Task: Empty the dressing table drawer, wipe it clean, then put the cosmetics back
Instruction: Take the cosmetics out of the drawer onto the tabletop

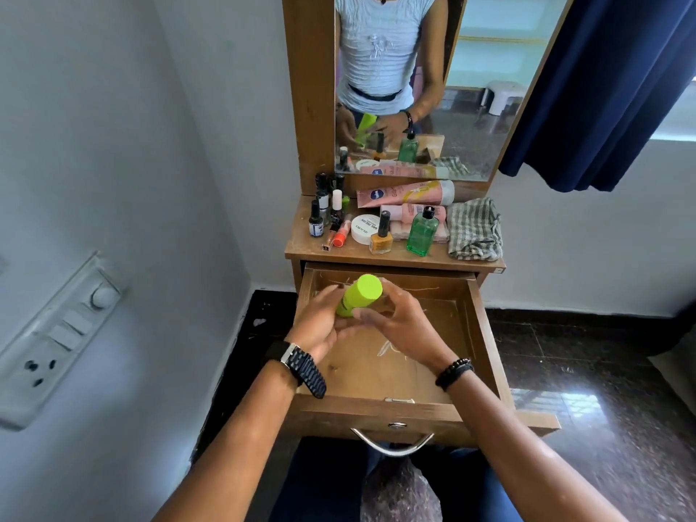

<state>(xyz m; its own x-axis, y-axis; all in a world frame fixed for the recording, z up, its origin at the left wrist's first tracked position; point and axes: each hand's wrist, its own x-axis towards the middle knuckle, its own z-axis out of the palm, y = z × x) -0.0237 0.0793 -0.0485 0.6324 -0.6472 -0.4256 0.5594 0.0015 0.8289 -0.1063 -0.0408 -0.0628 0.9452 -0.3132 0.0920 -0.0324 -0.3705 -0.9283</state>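
1. head view: the lime green bottle [359, 300] is held tilted over the open drawer [486, 333]. the left hand [320, 325] grasps its lower body; the right hand [399, 325] cups beside it with curled fingers, seemingly steadying it. whether it is going in or coming out, i cannot tell.
2. the drawer floor looks bare, so nothing blocks a put-down.
3. on the tabletop [301, 250] stand nail polish bottles [327, 212], a white jar [364, 229], a green glass bottle [422, 231], pink tubes [406, 193] and a checked cloth [475, 229], all well apart from the hands.
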